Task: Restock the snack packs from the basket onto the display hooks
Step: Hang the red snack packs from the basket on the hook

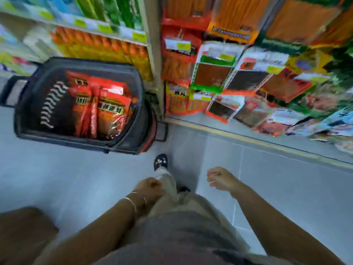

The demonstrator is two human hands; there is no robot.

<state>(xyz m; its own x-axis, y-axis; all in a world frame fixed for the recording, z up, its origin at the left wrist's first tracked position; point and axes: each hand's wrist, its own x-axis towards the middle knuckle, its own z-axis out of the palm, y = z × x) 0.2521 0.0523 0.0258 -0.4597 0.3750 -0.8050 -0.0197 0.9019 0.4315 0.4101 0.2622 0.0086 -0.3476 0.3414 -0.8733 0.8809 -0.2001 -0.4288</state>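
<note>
The left hand (150,185) hangs below the basket's (57,138) near right corner, against the person's beige trouser leg (168,180). Its fingers are curled into the palm and it holds nothing; thin bangles (133,199) ring its wrist. The right hand (219,178) hangs further right of the basket, over the grey tiled floor (57,178). Its fingers are only loosely bent, it is empty and it touches nothing. Both hands are well apart from the basket. The basket is black with a red-trimmed side and stands on the floor. The red snack packs (110,115) sit in its right half, standing close together on edge. Their long axes run from the basket's near wall toward its far wall, with the printed label bands toward the far end. The left half of the basket shows its dark bottom with white wavy marks (51,104). A dark handle (11,90) sticks out from its left end. Right of the basket, past a pale upright post (152,54), hanging packs (212,73) in orange, red and green fill the display. Yellow price tags (183,45) sit above them, and the hooks themselves are too blurred to make out. Behind the basket, a shelf (99,48) carries a row of orange and yellow packets. A black shoe (160,161) is on the floor just below the basket's right corner.
</note>
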